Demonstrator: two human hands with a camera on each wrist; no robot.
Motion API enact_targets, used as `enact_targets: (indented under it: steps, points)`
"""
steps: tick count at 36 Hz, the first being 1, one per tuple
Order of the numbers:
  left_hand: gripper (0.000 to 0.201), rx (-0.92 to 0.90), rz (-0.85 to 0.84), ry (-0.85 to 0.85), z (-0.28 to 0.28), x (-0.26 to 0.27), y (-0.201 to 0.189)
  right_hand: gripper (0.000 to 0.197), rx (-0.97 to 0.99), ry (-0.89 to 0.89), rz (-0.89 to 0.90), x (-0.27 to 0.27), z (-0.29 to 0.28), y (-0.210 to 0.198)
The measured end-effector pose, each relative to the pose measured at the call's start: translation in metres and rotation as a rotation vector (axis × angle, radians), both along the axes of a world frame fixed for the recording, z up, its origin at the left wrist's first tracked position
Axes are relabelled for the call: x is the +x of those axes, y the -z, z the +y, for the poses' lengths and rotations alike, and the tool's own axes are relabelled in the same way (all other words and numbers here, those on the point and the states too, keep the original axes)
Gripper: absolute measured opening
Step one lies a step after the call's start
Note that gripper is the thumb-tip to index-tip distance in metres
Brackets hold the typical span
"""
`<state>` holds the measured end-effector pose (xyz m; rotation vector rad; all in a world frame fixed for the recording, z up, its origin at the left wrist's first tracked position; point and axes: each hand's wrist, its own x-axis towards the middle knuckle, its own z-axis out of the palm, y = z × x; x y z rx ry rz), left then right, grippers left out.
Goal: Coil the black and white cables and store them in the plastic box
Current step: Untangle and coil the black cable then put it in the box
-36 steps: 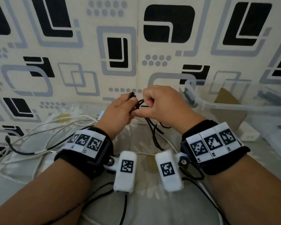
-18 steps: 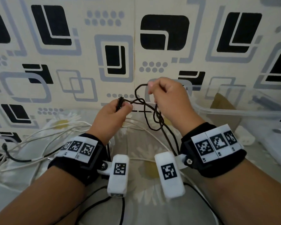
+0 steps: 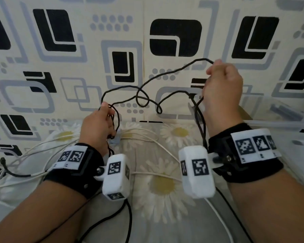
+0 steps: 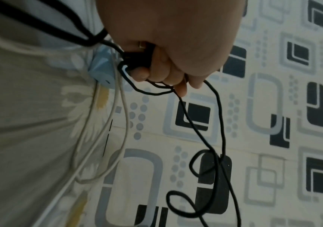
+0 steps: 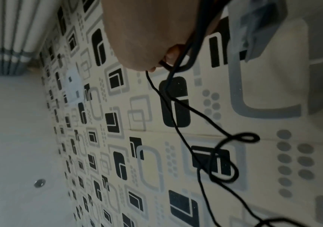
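A thin black cable [image 3: 142,95] hangs in loose kinked loops between my two raised hands. My left hand [image 3: 99,127] grips one end of it with curled fingers; the left wrist view shows the black cable [image 4: 199,122] and its plug inside the fist of my left hand [image 4: 166,64]. My right hand [image 3: 221,86] is higher and to the right, pinching the cable near the wall. In the right wrist view the black cable [image 5: 185,122] trails down from my right hand [image 5: 152,46]. White cables [image 3: 147,139] lie spread on the flowered sheet. The clear plastic box [image 3: 288,123] stands at the right.
A patterned wall [image 3: 77,50] rises close behind the hands. A flowered sheet [image 3: 165,190] covers the surface. More white cable and a black-tipped lead [image 3: 11,171] lie at the far left. A small light-blue piece [image 4: 102,72] sits under my left hand.
My hands have moved apart: the right hand rose up and to the right, drawing the black cable out into a longer strand. The left hand stayed low, holding its end.
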<state>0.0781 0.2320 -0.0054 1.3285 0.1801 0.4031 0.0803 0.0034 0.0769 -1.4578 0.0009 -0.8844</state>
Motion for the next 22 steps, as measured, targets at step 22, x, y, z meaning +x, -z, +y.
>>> enact_targets:
  steps: [22]
  points:
    - [0.037, -0.151, -0.047, 0.04, -0.001, -0.004, -0.003, 0.036, -1.21, -0.294, 0.375, -0.024, 0.023, 0.01]
